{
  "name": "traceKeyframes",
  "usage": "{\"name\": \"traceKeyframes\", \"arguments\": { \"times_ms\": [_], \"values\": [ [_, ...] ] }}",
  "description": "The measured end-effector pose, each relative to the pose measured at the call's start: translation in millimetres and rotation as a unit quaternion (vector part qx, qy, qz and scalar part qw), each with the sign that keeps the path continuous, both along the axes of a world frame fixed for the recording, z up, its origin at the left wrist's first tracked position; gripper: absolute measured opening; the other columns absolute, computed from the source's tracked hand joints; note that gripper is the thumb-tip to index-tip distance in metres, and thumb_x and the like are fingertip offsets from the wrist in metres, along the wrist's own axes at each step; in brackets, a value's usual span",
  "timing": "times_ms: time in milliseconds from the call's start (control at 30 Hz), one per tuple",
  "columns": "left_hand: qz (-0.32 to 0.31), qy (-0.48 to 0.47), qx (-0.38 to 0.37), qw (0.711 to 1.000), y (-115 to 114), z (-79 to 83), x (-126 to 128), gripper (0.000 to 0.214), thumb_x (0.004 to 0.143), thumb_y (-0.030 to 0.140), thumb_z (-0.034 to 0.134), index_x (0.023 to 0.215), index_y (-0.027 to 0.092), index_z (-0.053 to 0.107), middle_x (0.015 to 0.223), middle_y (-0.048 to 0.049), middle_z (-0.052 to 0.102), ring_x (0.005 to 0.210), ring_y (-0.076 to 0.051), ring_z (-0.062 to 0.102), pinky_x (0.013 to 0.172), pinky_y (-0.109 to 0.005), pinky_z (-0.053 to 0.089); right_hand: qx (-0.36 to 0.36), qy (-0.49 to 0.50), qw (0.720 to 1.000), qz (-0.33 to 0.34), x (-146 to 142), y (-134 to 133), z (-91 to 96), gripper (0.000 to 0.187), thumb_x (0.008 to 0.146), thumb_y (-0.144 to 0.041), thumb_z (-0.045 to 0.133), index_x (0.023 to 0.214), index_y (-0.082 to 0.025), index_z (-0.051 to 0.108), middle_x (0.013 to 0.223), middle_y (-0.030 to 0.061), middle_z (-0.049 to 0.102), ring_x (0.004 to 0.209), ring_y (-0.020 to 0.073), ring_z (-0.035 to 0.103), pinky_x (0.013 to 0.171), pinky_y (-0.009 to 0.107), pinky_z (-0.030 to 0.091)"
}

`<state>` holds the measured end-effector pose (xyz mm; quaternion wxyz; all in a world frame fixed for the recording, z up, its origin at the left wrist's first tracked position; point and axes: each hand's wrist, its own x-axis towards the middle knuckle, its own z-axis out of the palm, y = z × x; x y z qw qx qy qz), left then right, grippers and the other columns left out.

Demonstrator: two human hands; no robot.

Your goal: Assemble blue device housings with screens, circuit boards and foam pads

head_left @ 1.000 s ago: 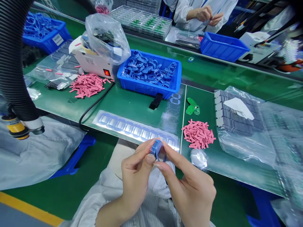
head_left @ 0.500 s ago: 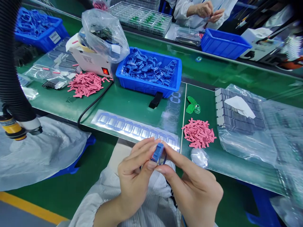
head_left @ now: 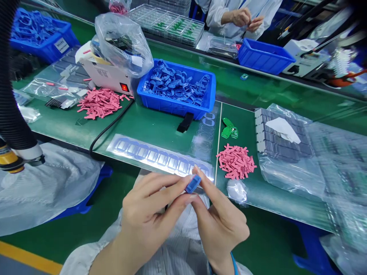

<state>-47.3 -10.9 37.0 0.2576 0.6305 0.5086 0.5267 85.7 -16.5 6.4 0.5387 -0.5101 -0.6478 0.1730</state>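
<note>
Left hand (head_left: pixel 150 210) pinches a blue piece (head_left: pixel 193 184), which right hand (head_left: pixel 219 217), fingers slightly parted, apparently grips too.

Decent lane on the green worktop (head_left: pixel 146 128) between the blue parts bin (head_left: pixel 169 108) and sticker strip (head_left: pixel 163 157), but 1 black tab (head_left: pixel 185 123) pokes in and 1 black cable (head_left: pixel 114 123) cuts off the left. Pink strip pile (head_left: pixel 236 161) blocks the right.

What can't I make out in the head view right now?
All in the head view:
Ends of the blue part: covered by the fingers of the left hand and right hand.
Rest of the black hose: cut off by the left edge.
Small print on the bin label: too small.
What the far person's hands hold: too small, between their fingers.
</note>
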Motion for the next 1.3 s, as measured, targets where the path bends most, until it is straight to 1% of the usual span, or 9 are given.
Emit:
{"name": "traceKeyframes", "arguments": {
  "times_ms": [133, 233, 367, 467, 600, 767, 933, 1167, 1300],
  "values": [
    [-0.029, 0.085, 0.017, 0.996, -3.6, 1.9, -3.0, 0.051, 0.074, 0.005, 0.068, 0.117, 0.032, 0.065, 0.092, -0.0015, 0.078, 0.076, -0.022, 0.07, 0.069, -0.033, 0.056, 0.043, -0.058, 0.997, 0.002, 7.2, -2.7, -4.3, 0.06, 0.075, -0.005, 0.069, 0.128, -0.028, 0.054, 0.114, 0.0032, 0.069, 0.094, 0.0265, 0.071, 0.076, 0.04, 0.062],
    [-0.025, 0.117, 0.063, 0.991, -4.3, 1.0, -3.8, 0.053, 0.073, 0.003, 0.067, 0.119, 0.028, 0.064, 0.092, -0.003, 0.078, 0.073, -0.022, 0.071, 0.067, -0.032, 0.056, -0.001, -0.009, 0.998, 0.058, 16.2, 0.0, -3.3, 0.056, 0.076, -0.009, 0.071, 0.126, -0.029, 0.057, 0.112, 0.0026, 0.071, 0.098, 0.0248, 0.069, 0.082, 0.039, 0.06],
    [-0.065, 0.112, 0.08, 0.988, -3.8, 1.0, -7.6, 0.049, 0.072, 0.003, 0.067, 0.116, 0.026, 0.066, 0.09, -0.0026, 0.079, 0.07, -0.019, 0.07, 0.066, -0.028, 0.056, -0.109, 0.102, 0.972, 0.183, 28.9, 10.5, 1.1, 0.026, 0.085, -0.022, 0.064, 0.111, -0.027, 0.065, 0.105, 0.0035, 0.071, 0.099, 0.0211, 0.067, 0.085, 0.038, 0.057],
    [-0.099, 0.097, 0.071, 0.988, -3.9, 3.5, -11.9, 0.047, 0.073, 0.004, 0.066, 0.115, 0.025, 0.066, 0.09, -0.0031, 0.079, 0.071, -0.018, 0.07, 0.067, -0.027, 0.056, -0.109, 0.136, 0.953, 0.246, 33.1, 15.0, 2.9, 0.013, 0.089, -0.026, 0.058, 0.098, -0.023, 0.067, 0.09, 0.0041, 0.071, 0.086, 0.0186, 0.067, 0.077, 0.036, 0.057],
    [-0.153, 0.065, 0.014, 0.986, -2.7, 8.6, -14.8, 0.05, 0.076, 0.008, 0.066, 0.12, 0.031, 0.063, 0.089, -0.0017, 0.078, 0.071, -0.019, 0.069, 0.064, -0.029, 0.055, -0.064, 0.127, 0.961, 0.237, 33.8, 13.0, 2.1, 0.012, 0.089, -0.025, 0.057, 0.097, -0.021, 0.066, 0.083, 0.0049, 0.069, 0.078, 0.0186, 0.066, 0.073, 0.038, 0.057],
    [-0.133, 0.056, 0.001, 0.99, 1.0, 6.0, -9.7, 0.038, 0.071, 0.02, 0.075, 0.108, 0.029, 0.069, 0.08, -0.0034, 0.077, 0.068, -0.021, 0.065, 0.06, -0.032, 0.052, -0.02, 0.051, 0.967, 0.25, 35.8, 10.5, 1.1, 0.017, 0.086, -0.016, 0.058, 0.102, -0.019, 0.064, 0.087, 0.0077, 0.069, 0.083, 0.0219, 0.067, 0.07, 0.038, 0.057],
    [-0.146, 0.048, 0.037, 0.987, 4.5, -3.9, -5.9, 0.022, 0.075, 0.017, 0.071, 0.096, 0.025, 0.072, 0.068, -0.0023, 0.074, 0.055, -0.017, 0.061, 0.053, -0.029, 0.048, -0.002, -0.011, 0.966, 0.258, 40.3, 11.6, 0.7, 0.022, 0.084, -0.009, 0.057, 0.103, -0.017, 0.062, 0.086, 0.008, 0.069, 0.082, 0.0216, 0.068, 0.068, 0.036, 0.058],
    [-0.141, 0.131, 0.022, 0.981, 0.1, -9.0, -10.5, 0.035, 0.076, 0.005, 0.064, 0.104, 0.026, 0.07, 0.084, -0.0024, 0.078, 0.069, -0.02, 0.064, 0.063, -0.029, 0.051, 0.005, -0.155, 0.952, 0.264, 46.6, 18.9, 14.0, 0.018, 0.084, -0.01, 0.06, 0.1, -0.017, 0.061, 0.088, 0.0083, 0.07, 0.085, 0.0203, 0.068, 0.072, 0.033, 0.058],
    [-0.124, 0.073, 0.009, 0.99, -4.1, -14.2, -6.6, 0.035, 0.072, 0.001, 0.065, 0.097, 0.025, 0.07, 0.076, -0.0013, 0.076, 0.065, -0.019, 0.063, 0.059, -0.029, 0.051, 0.033, -0.122, 0.973, 0.193, 32.7, 14.0, 15.1, 0.024, 0.075, -0.023, 0.074, 0.092, -0.015, 0.06, 0.081, 0.0083, 0.069, 0.08, 0.0213, 0.068, 0.07, 0.033, 0.059]
  ]
}}
